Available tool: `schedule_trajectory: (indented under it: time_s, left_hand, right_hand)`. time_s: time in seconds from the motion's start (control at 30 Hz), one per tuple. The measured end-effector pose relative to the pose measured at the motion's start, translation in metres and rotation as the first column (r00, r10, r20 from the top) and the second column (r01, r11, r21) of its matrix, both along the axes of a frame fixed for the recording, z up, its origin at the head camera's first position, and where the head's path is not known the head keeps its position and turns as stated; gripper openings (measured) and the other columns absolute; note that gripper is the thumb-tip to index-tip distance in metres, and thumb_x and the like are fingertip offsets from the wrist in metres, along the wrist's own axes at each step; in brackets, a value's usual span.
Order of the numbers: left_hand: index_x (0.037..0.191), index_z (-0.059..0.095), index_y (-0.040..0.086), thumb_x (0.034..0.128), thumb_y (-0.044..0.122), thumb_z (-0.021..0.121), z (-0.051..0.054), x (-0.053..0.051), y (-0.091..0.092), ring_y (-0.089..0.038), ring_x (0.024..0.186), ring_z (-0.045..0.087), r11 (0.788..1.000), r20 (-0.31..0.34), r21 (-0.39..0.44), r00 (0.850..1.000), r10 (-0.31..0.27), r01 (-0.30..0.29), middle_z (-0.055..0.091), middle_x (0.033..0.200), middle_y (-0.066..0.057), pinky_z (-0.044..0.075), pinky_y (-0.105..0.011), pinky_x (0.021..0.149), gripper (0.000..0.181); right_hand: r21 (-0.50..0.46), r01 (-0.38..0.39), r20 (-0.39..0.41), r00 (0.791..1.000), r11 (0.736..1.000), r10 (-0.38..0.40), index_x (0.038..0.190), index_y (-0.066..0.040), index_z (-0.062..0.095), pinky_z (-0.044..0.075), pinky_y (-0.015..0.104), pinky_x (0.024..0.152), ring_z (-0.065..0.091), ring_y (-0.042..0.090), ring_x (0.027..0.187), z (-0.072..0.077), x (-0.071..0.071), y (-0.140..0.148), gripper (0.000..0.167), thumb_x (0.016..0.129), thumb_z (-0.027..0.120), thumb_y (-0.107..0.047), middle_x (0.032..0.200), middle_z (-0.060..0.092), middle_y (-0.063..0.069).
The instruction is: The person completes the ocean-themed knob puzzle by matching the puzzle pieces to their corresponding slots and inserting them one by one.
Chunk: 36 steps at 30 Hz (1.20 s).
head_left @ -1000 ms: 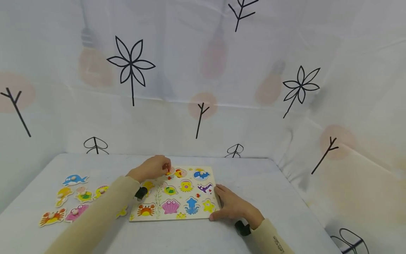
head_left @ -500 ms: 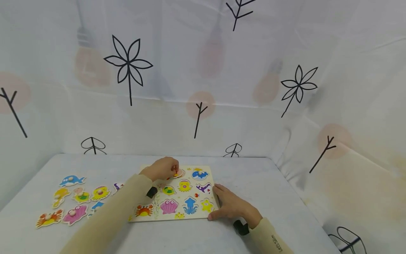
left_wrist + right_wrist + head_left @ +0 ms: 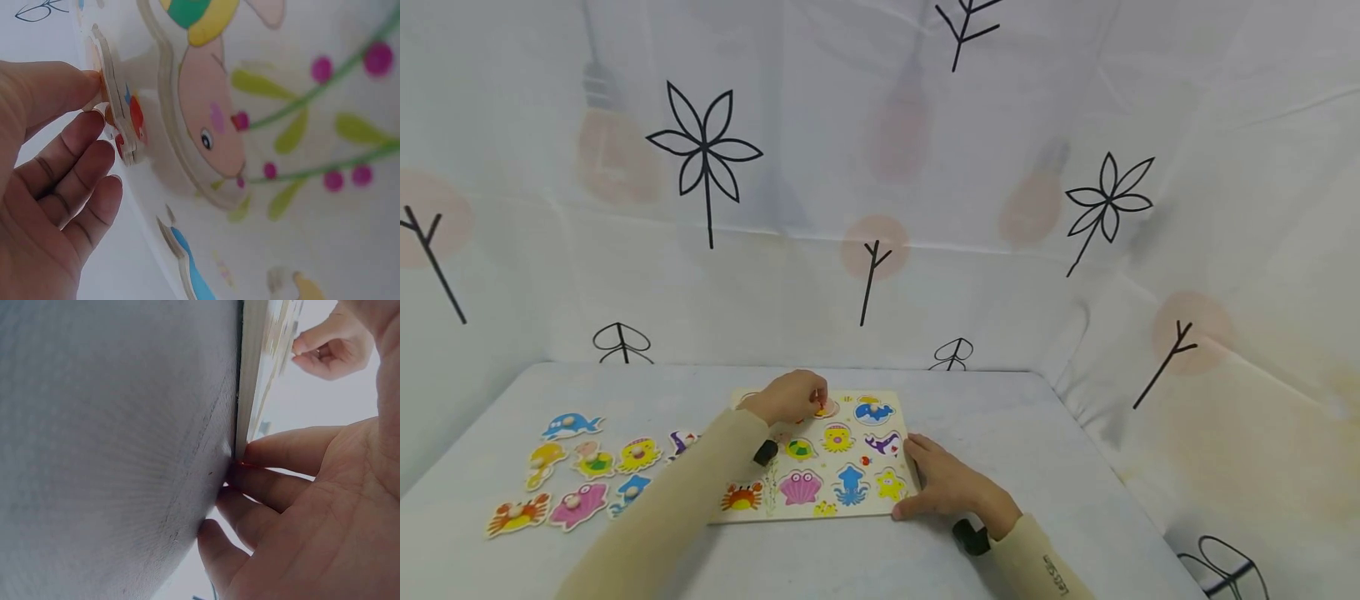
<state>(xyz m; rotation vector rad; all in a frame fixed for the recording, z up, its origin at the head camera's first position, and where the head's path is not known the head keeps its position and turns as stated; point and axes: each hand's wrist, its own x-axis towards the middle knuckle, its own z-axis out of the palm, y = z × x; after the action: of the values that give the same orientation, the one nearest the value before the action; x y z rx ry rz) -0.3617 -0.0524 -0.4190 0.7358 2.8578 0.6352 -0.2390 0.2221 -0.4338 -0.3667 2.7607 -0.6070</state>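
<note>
In the head view my left hand (image 3: 786, 397) is over the top row of a wooden puzzle board (image 3: 856, 427). Its thumb and fingers pinch a puzzle piece (image 3: 112, 94) by its knob; in the left wrist view the piece stands edge-on, close to the board face, its picture mostly hidden. At the board's right edge rests my right hand (image 3: 951, 486), thumb near the front corner. The right wrist view shows its loosely bent fingers (image 3: 294, 450) touching the board's side and the cloth. A whale piece (image 3: 874, 412) with a knob lies on the board at top right.
Several knobbed animal pieces lie left of the board, among them a blue whale (image 3: 571, 426), a crab (image 3: 517, 515), a pink shell (image 3: 577, 506) and an octopus (image 3: 637, 455). My left sleeve (image 3: 658, 508) crosses beside them. Behind the white table (image 3: 820, 558) hangs a patterned cloth (image 3: 797, 283).
My left hand has moved rightward along the board's top row with the puzzle piece, mostly in the first half second. The right hand stays at the board's edge.
</note>
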Motion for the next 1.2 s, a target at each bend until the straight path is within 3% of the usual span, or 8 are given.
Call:
schedule_trajectory:
  time_s: [0.5,0.93,1.2]
  left_hand:
    - [0.085,0.064,0.014,0.0906,0.015,0.064,0.0035,0.0036,0.0070,-0.017,0.079,0.049,1.000,0.001,-0.009,1.000,0.007,-0.007,0.054,0.081,0.000,0.040,-0.033,0.075,0.005]
    - [0.084,0.064,0.015,0.0910,0.015,0.064,0.0024,0.0031,0.0089,-0.017,0.078,0.050,0.999,0.030,0.005,0.999,0.040,-0.040,0.055,0.084,-0.001,0.041,-0.031,0.070,0.007]
    - [0.085,0.064,0.014,0.0913,0.012,0.062,0.0015,0.0030,0.0092,-0.017,0.077,0.050,1.000,0.007,-0.011,1.000,0.018,-0.018,0.054,0.082,-0.001,0.041,-0.031,0.071,0.007]
  right_hand:
    - [-0.018,-0.013,-0.003,1.000,1.000,0.013,0.148,-0.009,0.031,0.023,0.055,0.109,0.023,0.033,0.141,0.0022,0.0010,0.0010,0.112,0.061,0.081,-0.059,0.154,0.024,0.010]
    - [0.002,-0.008,-0.008,1.000,1.000,0.008,0.148,-0.010,0.032,0.023,0.054,0.109,0.023,0.032,0.141,0.0026,0.0002,-0.0001,0.112,0.061,0.081,-0.059,0.154,0.025,0.010]
    - [-0.005,-0.008,-0.004,1.000,1.000,0.008,0.148,-0.010,0.032,0.023,0.055,0.109,0.024,0.032,0.140,0.0022,0.0001,-0.0002,0.112,0.060,0.081,-0.059,0.154,0.025,0.010]
